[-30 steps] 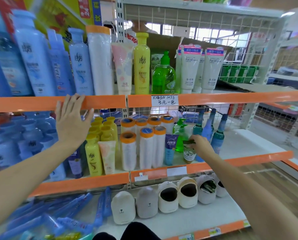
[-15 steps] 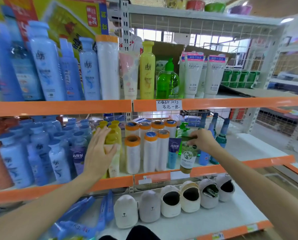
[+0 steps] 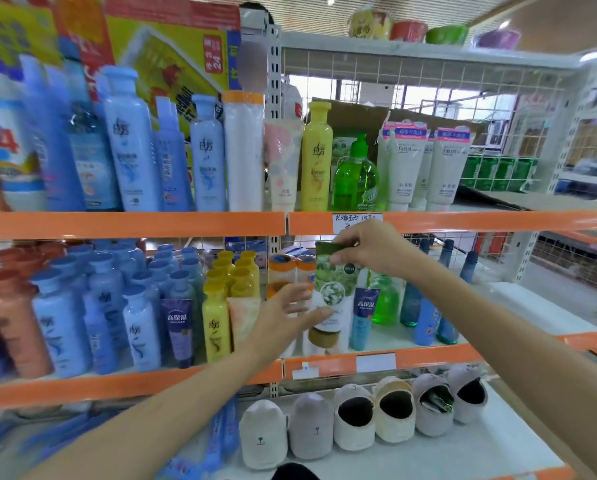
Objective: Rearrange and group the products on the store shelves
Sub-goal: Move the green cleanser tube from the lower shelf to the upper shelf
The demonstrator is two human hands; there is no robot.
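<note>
A person's right hand point(image 3: 369, 251) pinches the crimped top of a green tube point(image 3: 331, 296), hanging it cap-down, long axis upright, in front of the middle shelf point(image 3: 428, 358) and its orange-capped white tubes point(image 3: 290, 268). The left hand point(image 3: 283, 317), fingers spread and holding nothing, reaches in from the left, its fingertips point(image 3: 319, 311) touching or just beside the tube's lower body, likely placed to take or steady it.
</note>
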